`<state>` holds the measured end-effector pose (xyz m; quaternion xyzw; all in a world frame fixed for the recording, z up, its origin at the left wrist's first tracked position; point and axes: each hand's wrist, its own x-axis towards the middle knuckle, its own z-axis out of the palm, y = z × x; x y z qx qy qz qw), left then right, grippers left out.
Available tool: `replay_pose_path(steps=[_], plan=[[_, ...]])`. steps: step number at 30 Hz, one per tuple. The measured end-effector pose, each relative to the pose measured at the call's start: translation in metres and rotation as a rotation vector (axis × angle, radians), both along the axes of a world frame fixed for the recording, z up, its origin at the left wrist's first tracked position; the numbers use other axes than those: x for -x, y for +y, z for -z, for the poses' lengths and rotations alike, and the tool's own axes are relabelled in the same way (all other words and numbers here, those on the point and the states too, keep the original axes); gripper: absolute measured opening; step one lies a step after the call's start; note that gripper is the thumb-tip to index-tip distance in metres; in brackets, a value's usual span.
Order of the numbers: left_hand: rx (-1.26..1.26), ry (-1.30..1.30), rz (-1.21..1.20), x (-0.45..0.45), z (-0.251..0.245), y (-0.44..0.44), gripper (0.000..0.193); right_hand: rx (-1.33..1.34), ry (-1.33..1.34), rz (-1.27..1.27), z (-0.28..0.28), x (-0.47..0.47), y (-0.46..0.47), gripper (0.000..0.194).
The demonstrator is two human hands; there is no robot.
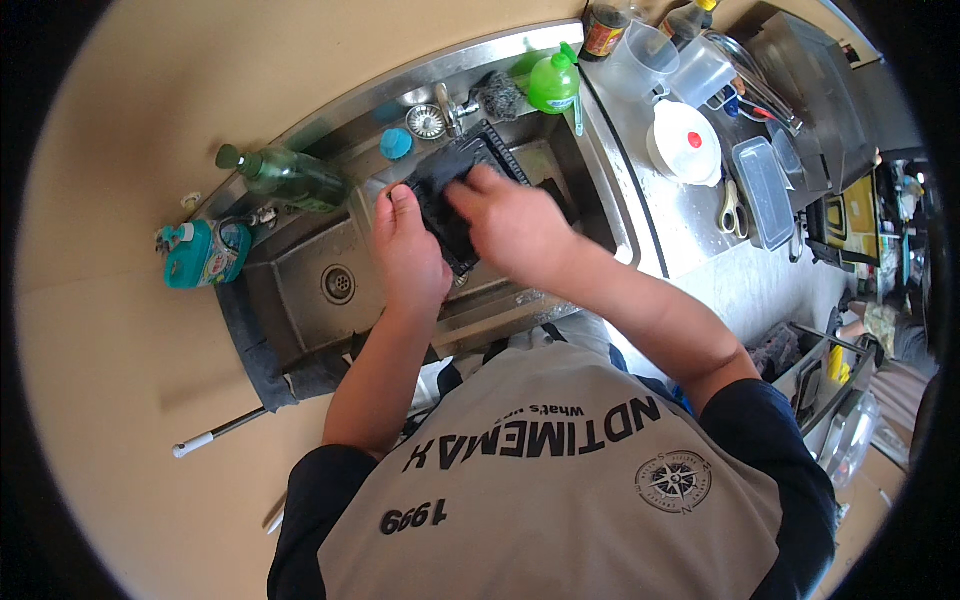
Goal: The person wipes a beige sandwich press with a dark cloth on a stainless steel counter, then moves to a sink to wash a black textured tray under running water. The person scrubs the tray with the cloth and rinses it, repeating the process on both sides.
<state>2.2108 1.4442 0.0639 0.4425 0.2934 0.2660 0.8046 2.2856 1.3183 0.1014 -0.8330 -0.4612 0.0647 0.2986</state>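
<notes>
Over the double-bowl steel sink (307, 289), a black rectangular tray (501, 154) with a ridged rim is held tilted. My left hand (409, 244) grips its near left edge, thumb on top. My right hand (517, 225) is blurred, with its fingertips down against the tray's inner face. A dark grey patch lies by those fingers; whether it is a cloth or the tray's own surface I cannot tell. Behind the tray stands the faucet (448, 112). A sink strainer (426, 121) and a blue round cap-like item (396, 143) sit beside it.
A green bottle (296, 180) and a teal detergent jug (210, 255) stand left. A grey scrubber (501, 96) and a green pump bottle (553, 84) are at the back. On the right counter lie a white lidded bowl (682, 146), scissors (729, 210) and a clear container (763, 191).
</notes>
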Motion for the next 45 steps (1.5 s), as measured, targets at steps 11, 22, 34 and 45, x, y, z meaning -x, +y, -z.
replay_pose_path(steps=[11, 22, 34, 45], plan=[[0.016, -0.093, 0.016, -0.004, -0.003, -0.004, 0.028, -0.316, -0.189, -0.191, 0.007, -0.007, 0.003, 0.021], [0.1, -0.136, 0.036, -0.004, -0.013, -0.004, 0.029, -0.154, -0.062, 0.236, 0.006, -0.035, -0.004, 0.039], [0.11, -0.18, 0.019, -0.007, -0.008, 0.0, 0.029, -0.179, -0.071, 0.133, 0.009, -0.029, -0.002, 0.026], [0.076, -0.132, 0.026, -0.012, -0.007, -0.011, 0.028, -0.373, 0.142, 0.058, 0.008, -0.006, 0.008, 0.042]])
